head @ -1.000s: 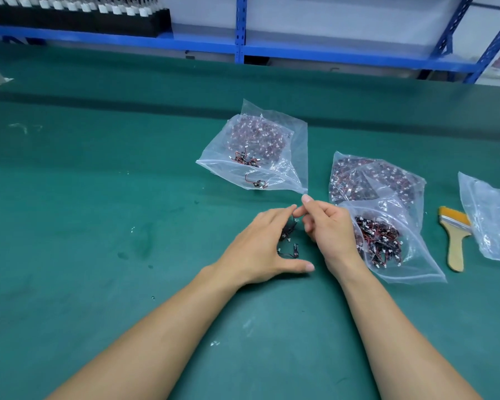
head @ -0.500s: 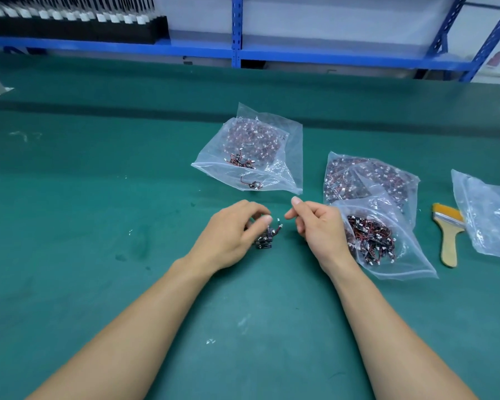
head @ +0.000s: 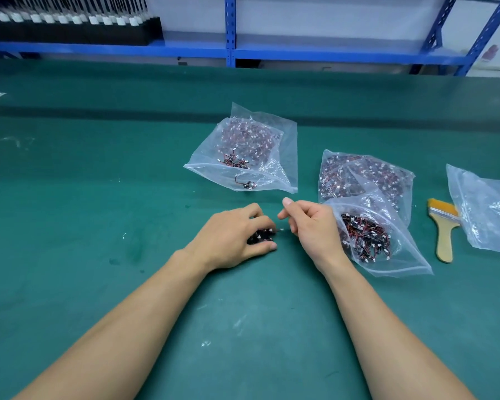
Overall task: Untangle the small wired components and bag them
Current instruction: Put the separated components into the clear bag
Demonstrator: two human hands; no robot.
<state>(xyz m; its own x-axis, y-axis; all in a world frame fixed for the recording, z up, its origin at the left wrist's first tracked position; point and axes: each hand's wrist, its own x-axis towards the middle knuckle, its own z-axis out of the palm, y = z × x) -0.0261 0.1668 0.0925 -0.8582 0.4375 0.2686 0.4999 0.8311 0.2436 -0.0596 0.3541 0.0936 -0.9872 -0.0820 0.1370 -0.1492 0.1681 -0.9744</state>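
Observation:
On the green mat point(head: 98, 197), my left hand point(head: 228, 238) curls around a dark clump of small wired components point(head: 260, 236). My right hand point(head: 312, 223) hovers just right of it, fingers curled, thumb and forefinger pinched together. A small white plug point(head: 281, 229) on a thin wire sticks out of the clump right below that pinch. A clear bag point(head: 243, 160) lies behind the hands, its mouth towards me, with a few loose components near the opening. Another open bag point(head: 387, 246) of red-and-black wired parts lies beside my right wrist.
A third filled bag point(head: 364, 177) lies behind the open one. An empty-looking clear bag point(head: 485, 209) and a yellow-bristled wooden brush point(head: 443, 229) are at the right. A blue shelf rack point(head: 231, 53) with a black tray of white-tipped parts point(head: 70, 27) runs along the back.
My left hand has closed further around the clump and lowered it onto the mat. My right hand stays pinched and has drawn slightly away to the right.

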